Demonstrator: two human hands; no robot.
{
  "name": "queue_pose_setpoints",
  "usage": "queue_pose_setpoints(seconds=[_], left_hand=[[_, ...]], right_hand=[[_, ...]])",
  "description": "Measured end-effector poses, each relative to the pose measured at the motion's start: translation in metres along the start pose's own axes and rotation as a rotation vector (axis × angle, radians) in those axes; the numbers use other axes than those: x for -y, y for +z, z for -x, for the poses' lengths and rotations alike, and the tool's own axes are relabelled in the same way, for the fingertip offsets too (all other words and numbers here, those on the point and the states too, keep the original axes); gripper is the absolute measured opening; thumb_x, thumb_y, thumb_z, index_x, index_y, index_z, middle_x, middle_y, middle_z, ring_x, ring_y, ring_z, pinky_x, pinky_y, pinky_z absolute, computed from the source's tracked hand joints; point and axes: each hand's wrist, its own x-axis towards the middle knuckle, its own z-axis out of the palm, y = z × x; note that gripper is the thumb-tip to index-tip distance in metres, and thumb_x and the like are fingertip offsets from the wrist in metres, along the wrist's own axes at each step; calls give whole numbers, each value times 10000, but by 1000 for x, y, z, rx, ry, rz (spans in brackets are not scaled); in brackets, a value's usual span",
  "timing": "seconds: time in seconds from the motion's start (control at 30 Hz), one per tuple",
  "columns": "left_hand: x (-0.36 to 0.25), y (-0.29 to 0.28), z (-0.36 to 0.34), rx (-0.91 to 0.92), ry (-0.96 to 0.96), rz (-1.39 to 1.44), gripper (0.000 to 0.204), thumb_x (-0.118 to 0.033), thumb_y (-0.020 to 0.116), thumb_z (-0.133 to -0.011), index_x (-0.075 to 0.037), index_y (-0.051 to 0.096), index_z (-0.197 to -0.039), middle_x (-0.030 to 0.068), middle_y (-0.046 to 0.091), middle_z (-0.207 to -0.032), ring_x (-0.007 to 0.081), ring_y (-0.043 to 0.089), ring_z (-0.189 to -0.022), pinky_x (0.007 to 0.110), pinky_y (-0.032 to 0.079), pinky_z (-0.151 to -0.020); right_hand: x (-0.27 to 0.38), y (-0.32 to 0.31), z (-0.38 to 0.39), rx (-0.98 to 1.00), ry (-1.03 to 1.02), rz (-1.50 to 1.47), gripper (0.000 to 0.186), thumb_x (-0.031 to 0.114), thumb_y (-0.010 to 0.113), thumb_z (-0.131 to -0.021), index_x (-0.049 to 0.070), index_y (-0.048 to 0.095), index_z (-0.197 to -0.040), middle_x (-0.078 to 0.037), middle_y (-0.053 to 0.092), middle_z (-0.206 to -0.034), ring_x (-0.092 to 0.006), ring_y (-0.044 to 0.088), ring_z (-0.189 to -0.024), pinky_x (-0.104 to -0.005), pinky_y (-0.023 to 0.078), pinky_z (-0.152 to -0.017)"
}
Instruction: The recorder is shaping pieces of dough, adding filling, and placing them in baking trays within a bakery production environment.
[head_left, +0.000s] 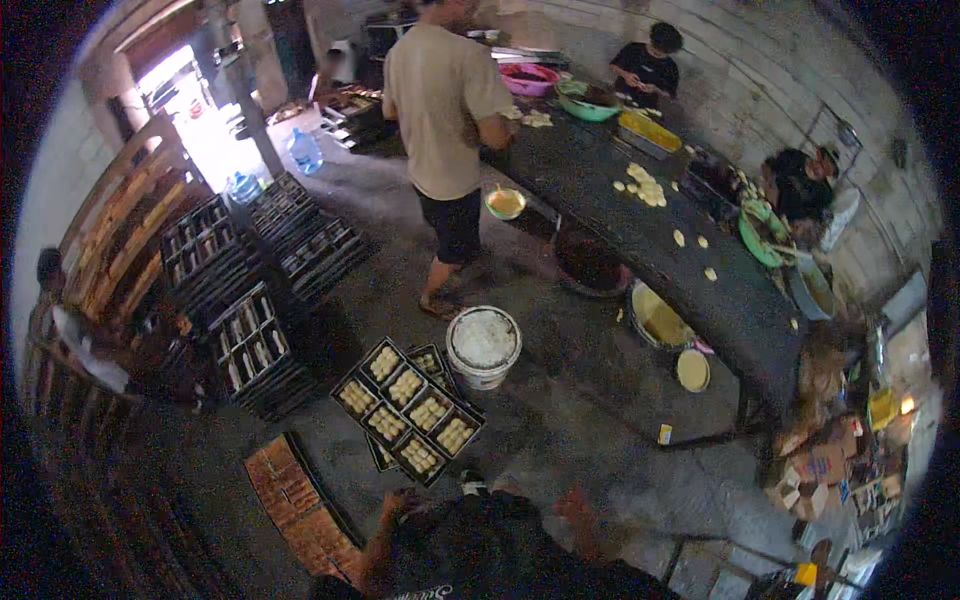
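My left hand [398, 502] is low in the head view, near the front end of a stack of dark trays [395, 393] with rows of pale dough rolls [429, 411] in their compartments; its fingers are too dark to read. My right hand [574, 506] is out to the right over the floor, fingers apart, with nothing visible in it. Beside my left forearm lies a long tray with a browned orange-brown surface [283, 476]. A white bucket [483, 345] stands just beyond the dough trays.
A person in beige [440, 110] stands ahead beside a long dark table [640, 230] with basins and dough pieces; two others [645, 75] [800, 180] work behind it. Another person [80, 340] is at far left near stacked trays [250, 345]. Cardboard boxes [815, 465] lie at right.
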Motion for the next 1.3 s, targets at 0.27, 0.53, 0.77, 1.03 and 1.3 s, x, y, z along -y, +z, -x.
queue_pose_setpoints(seconds=[0.27, 0.53, 0.77, 1.03, 1.3], left_hand=[[18, 2, -41, -206, 84, -480, 370, -341, 640, -910, -62, 675, -1152, 129, 702, -1043, 264, 683, -847, 454, 539, -745], [34, -17, -32, -52, 130, -576, 396, -295, 604, -931, -57, 597, -1247, 123, 690, -1030, 258, 677, -836, 415, 541, -709], [21, -30, -22, 79, 166, -329, 358, -287, 584, -938, -60, 615, -1213, 136, 653, -1134, 259, 653, -935, 420, 533, -777], [2, -11, -7, 119, 252, -482, 382, -313, 569, -944, -63, 602, -1231, 147, 622, -1186, 281, 631, -995, 433, 522, -820], [4, -18, 17, 114, 340, -597, 407, -340, 554, -950, -65, 589, -1249, 158, 591, -1237, 302, 608, -1054, 446, 510, -864]], right_hand=[[-19, 2, 12, -118, -34, 216, 643, 518, 577, -888, 48, 508, -1320, -180, 522, -1302, -335, 594, -1052, -516, 499, -866], [-44, 3, 38, -227, -57, 404, 611, 497, 568, -896, 45, 516, -1304, -174, 543, -1269, -327, 607, -1013, -513, 506, -835], [-44, 46, -32, -343, -275, 454, 584, 477, 560, -902, 43, 524, -1291, -170, 562, -1239, -320, 618, -978, -510, 513, -808], [-61, 50, -33, -543, -422, 527, 553, 456, 550, -910, 40, 532, -1275, -165, 584, -1205, -312, 631, -939, -508, 520, -777], [-52, 59, -23, -713, -512, 616, 523, 434, 541, -917, 37, 541, -1259, -160, 605, -1172, -304, 643, -900, -505, 527, -746]])
